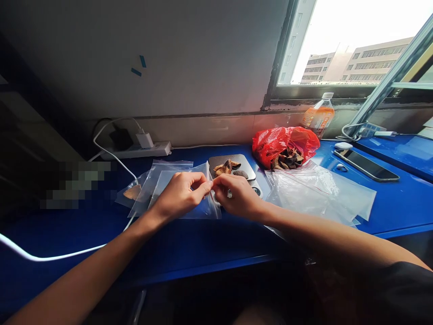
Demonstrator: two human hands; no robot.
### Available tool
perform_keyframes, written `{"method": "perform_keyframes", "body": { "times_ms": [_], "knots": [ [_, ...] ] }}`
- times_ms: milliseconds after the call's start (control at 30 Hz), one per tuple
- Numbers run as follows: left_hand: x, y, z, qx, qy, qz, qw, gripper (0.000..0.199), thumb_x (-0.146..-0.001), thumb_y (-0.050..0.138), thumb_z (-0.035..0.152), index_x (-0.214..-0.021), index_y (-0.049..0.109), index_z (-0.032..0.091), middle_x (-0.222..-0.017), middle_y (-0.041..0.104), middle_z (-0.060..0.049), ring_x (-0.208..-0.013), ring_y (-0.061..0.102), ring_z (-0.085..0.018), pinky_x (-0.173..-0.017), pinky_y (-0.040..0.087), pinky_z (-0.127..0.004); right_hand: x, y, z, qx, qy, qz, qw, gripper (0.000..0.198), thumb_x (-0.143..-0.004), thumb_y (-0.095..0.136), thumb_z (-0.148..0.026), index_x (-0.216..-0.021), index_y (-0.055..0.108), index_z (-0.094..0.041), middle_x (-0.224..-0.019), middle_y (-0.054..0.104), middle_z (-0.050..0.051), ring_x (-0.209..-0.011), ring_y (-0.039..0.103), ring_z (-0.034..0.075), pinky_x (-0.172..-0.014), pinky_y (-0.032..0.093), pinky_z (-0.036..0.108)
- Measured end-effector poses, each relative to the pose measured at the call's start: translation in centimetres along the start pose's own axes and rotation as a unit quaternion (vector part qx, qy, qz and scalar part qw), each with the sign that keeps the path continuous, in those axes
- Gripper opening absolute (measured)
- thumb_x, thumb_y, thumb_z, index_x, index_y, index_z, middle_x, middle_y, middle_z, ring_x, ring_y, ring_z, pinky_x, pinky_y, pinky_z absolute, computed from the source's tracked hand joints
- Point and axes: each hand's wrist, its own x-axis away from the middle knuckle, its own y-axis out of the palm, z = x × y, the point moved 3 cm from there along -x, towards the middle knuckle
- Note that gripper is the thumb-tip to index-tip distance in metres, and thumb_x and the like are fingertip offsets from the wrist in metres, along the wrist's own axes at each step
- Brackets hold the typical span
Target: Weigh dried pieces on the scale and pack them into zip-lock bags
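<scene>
My left hand [182, 193] and my right hand [238, 194] meet fingertip to fingertip at the edge of a clear zip bag [203, 208]. Both pinch that edge, with the thumbs and forefingers closed. Just behind the right hand is a small kitchen scale [248, 168], partly covered by the hand. On its plate lie several brown dried peel-like pieces [225, 168]. Left of my left hand, more clear bags [149, 180] overlap on the blue table, and a tan piece [131, 192] shows in the leftmost one.
A red plastic bag [275, 142] of brown dried pieces stands behind a pile of clear bags [321, 189]. An orange drink bottle [320, 115] is by the window. A phone [367, 164] lies right; a power strip [154, 151] and white cable [117, 158] left.
</scene>
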Motion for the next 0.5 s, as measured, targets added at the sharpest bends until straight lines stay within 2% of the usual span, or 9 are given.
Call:
{"method": "perform_keyframes", "body": {
  "times_ms": [100, 167, 300, 500],
  "knots": [
    [0.23, 0.00, 0.50, -0.037, -0.007, 0.018, 0.999, 0.039, -0.081, 0.051, 0.049, -0.058, 0.057, 0.018, -0.053, 0.051, 0.003, -0.054, 0.045, -0.012, -0.052, 0.032, -0.024, 0.00, 0.18, 0.13, 0.022, 0.012, 0.005, 1.000, 0.017, -0.083, 0.049, -0.018, -0.066, 0.046, -0.020, -0.062, 0.057, 0.000, -0.056, 0.049, 0.010, -0.056, 0.038, 0.022],
    [0.29, -0.04, 0.62, -0.051, -0.018, 0.020, 0.998, 0.038, -0.080, 0.052, 0.048, -0.058, 0.056, 0.018, -0.052, 0.049, 0.003, -0.052, 0.042, -0.012, -0.051, 0.030, -0.024, -0.01, 0.18, 0.11, 0.020, 0.015, 0.001, 1.000, 0.014, -0.081, 0.050, -0.016, -0.068, 0.048, -0.020, -0.064, 0.058, 0.001, -0.057, 0.050, 0.010, -0.057, 0.039, 0.023],
    [0.17, -0.11, 0.48, -0.042, -0.010, 0.005, 0.999, 0.032, -0.079, 0.051, 0.042, -0.059, 0.055, 0.018, -0.054, 0.050, 0.003, -0.053, 0.043, -0.012, -0.051, 0.032, -0.023, 0.00, -0.04, -0.08, 0.002, 0.027, -0.017, 0.999, 0.007, -0.081, 0.051, -0.014, -0.078, 0.056, -0.018, -0.069, 0.062, 0.002, -0.060, 0.053, 0.011, -0.058, 0.040, 0.023],
    [0.04, -0.14, 0.15, -0.048, -0.019, -0.007, 0.999, 0.032, -0.077, 0.051, 0.043, -0.058, 0.054, 0.018, -0.054, 0.052, 0.002, -0.055, 0.045, -0.013, -0.051, 0.032, -0.023, 0.18, -0.34, -0.61, -0.019, 0.007, -0.037, 0.999, 0.004, -0.080, 0.052, -0.015, -0.078, 0.055, -0.017, -0.069, 0.060, 0.002, -0.059, 0.051, 0.010, -0.058, 0.039, 0.023]
  ]
}}
